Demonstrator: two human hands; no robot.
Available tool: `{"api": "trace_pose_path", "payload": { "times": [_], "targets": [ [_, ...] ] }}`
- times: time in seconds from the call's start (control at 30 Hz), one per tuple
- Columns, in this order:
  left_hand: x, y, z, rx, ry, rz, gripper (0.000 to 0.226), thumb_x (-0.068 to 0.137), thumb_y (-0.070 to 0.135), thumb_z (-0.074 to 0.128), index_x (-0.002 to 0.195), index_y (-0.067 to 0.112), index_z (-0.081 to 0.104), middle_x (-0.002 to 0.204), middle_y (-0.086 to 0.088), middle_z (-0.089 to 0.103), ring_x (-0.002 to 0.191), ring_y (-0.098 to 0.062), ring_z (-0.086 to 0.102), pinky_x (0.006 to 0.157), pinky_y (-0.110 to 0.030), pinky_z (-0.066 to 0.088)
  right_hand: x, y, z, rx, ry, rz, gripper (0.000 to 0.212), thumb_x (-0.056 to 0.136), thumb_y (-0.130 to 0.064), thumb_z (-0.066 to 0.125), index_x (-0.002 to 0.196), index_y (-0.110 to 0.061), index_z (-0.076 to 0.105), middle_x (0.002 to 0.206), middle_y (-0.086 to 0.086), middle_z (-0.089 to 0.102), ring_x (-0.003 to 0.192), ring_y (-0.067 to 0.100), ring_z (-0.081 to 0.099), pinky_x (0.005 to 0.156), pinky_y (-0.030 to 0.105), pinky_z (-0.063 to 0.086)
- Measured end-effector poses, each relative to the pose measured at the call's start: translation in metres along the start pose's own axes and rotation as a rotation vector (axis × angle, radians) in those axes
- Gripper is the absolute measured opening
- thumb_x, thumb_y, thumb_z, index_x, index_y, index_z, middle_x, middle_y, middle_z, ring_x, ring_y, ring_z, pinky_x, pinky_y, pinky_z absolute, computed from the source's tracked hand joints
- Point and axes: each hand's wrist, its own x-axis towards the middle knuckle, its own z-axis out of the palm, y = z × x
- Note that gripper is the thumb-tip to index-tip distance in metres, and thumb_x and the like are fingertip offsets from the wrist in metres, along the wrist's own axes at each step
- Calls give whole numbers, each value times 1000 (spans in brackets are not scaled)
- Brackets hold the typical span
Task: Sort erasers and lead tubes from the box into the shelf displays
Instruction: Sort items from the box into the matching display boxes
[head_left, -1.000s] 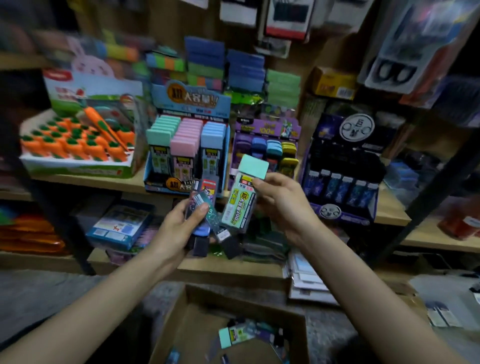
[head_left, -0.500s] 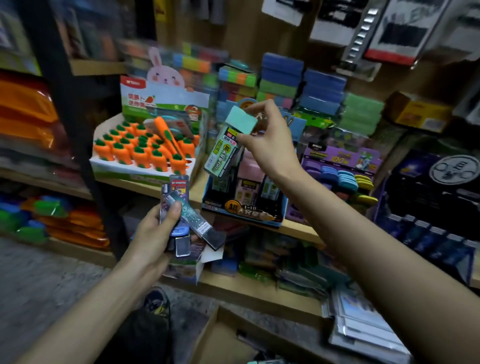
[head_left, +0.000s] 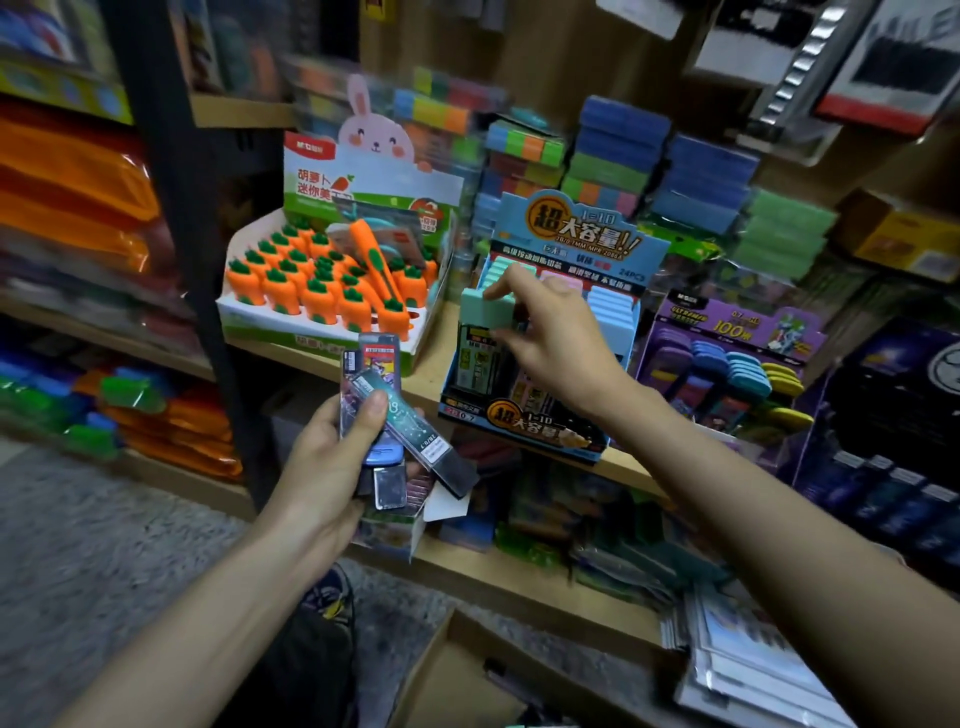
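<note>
My right hand (head_left: 550, 332) pinches the mint-green cap of a lead tube (head_left: 483, 338) standing upright in the front left slot of the blue lead display box (head_left: 524, 421) on the middle shelf. Rows of green, pink and blue capped tubes fill that display behind it. My left hand (head_left: 332, 457) is lower and to the left, shut on a fan of several lead tubes (head_left: 395, 415), dark, clear and blue ones. The brown cardboard box (head_left: 457, 675) lies on the floor at the bottom edge, mostly out of frame.
A carrot eraser display (head_left: 322, 291) with a bunny card stands left of the blue display. A purple display (head_left: 727, 364) and a dark one (head_left: 893, 467) stand to the right. Stacked colourful sponges fill the back. A black shelf post (head_left: 176, 208) rises at left; booklets lie lower right.
My right hand has brought the green-capped tube down from above the shelf into the blue display's front left slot. The view has swung left and closer. My left hand keeps its tubes.
</note>
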Motion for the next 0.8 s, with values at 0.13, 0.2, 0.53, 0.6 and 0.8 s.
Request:
{"api": "trace_pose_path", "payload": {
  "times": [0.13, 0.2, 0.53, 0.6, 0.8],
  "targets": [
    [0, 1, 0, 12, 16, 2, 28, 81, 30, 57, 105, 15, 59, 83, -5, 75, 72, -14, 71, 58, -27, 58, -2, 2, 8, -152, 88, -14, 20, 84, -14, 66, 101, -9, 58, 98, 11, 58, 96, 29, 46, 76, 36, 37],
    [0, 2, 1, 25, 25, 3, 24, 84, 29, 56, 104, 15, 59, 87, -7, 74, 73, -15, 71, 62, -30, 60, 0, 4, 8, -189, 106, -17, 17, 85, -16, 65, 99, -9, 62, 102, 9, 54, 99, 25, 43, 80, 33, 34],
    [-3, 5, 30, 10, -13, 82, 38, 79, 32, 58, 110, 10, 58, 90, -8, 72, 77, -17, 70, 62, -29, 58, -67, -34, -19, 287, -113, 278, 33, 91, -50, 48, 96, -20, 61, 84, -3, 63, 77, 9, 57, 70, 28, 47],
    [-4, 1, 38, 39, -39, 98, 42, 77, 36, 58, 111, 11, 59, 90, -6, 73, 79, -17, 71, 63, -29, 58, -84, -36, -17, 553, -237, 466, 23, 89, -41, 57, 95, -19, 61, 78, 3, 63, 66, 12, 57, 59, 24, 48],
    [-12, -11, 74, 157, -170, 109, 42, 75, 36, 61, 112, 16, 58, 80, 8, 72, 70, -8, 70, 52, -25, 55, -118, -15, -32, 966, -12, 699, 10, 85, -23, 68, 76, -19, 69, 70, -3, 67, 68, 9, 60, 56, 18, 47]
  ]
}}
